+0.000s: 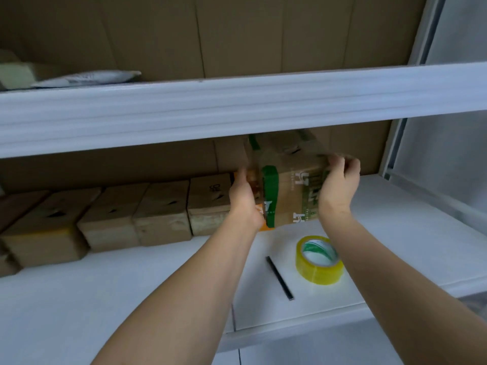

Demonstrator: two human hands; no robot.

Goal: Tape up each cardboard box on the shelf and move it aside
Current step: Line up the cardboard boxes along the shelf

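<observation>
A cardboard box with green print is tilted above the white shelf, under the upper shelf's beam. My left hand grips its left side, and my right hand grips its right top edge, fingers curled over the corner. A yellowish roll of clear tape lies flat on the shelf below my right wrist. A thin black stick, which I cannot identify, lies just left of the roll.
Several plain cardboard boxes stand in a row along the shelf's back, left of the held box. The upper shelf beam crosses just above my hands. A grey mailer bag lies on the upper shelf.
</observation>
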